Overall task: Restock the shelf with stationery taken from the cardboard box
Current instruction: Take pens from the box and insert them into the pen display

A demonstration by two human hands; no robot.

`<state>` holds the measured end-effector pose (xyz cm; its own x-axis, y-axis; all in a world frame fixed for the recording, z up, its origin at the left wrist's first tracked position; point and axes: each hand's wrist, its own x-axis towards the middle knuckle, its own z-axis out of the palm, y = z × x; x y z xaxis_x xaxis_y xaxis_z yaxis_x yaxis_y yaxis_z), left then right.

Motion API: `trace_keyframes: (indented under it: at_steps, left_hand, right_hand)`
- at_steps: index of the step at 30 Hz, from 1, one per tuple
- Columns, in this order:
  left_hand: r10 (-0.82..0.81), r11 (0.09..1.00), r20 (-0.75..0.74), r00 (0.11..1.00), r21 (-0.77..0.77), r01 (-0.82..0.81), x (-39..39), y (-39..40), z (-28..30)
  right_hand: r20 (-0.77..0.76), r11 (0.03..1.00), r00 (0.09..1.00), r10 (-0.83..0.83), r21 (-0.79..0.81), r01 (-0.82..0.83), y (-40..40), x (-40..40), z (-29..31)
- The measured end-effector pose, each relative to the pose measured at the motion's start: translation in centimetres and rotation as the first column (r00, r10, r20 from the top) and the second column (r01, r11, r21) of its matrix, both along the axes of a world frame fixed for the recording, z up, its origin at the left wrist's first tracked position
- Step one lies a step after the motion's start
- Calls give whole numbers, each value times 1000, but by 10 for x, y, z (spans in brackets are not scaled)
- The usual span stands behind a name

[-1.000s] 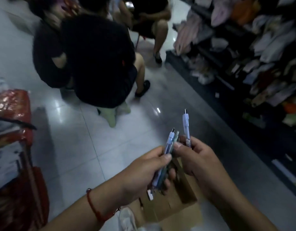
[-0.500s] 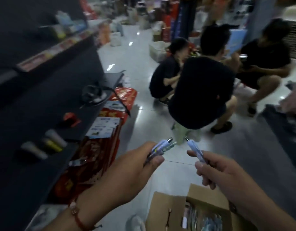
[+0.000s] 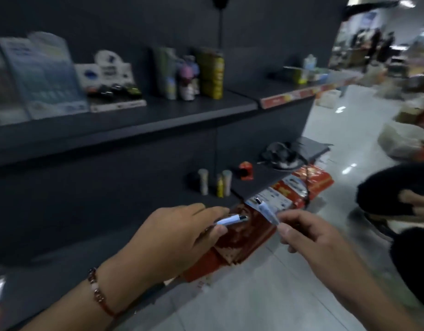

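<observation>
Pens are being carried toward the dark shelf. The left hand is gripping a small bunch of pens, tips pointing out, while the right hand is pinching a single pen near the lower shelf's front edge, probably separated for placing beside the small tubes. No cardboard box is showing.

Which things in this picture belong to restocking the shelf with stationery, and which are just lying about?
Belong to the job:
- pens held in the left hand
- single pen pinched by the right hand
- dark shelf

Just lying about:
- red packages on the floor
- yellow canister
- small red item
- leaflet holder
</observation>
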<state>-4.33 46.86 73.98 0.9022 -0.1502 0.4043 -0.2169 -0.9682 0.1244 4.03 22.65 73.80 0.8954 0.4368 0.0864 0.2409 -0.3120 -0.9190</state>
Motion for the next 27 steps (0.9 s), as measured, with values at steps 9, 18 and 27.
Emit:
trace_keyframes:
  at_steps: [9,18,27]
  left_hand:
    - [168,971,110,980,154,-184,-74,223,23]
    - [441,858,174,880,206,-471,-70,373,45]
    - [568,766,194,800,230,-600,-56,466,56]
  right_hand:
    - [132,924,920,369,51,-378,255,1,17]
    - [113,815,842,527,214,-539,449,35,45]
    - [151,741,798,583,303,-599,591,98,90]
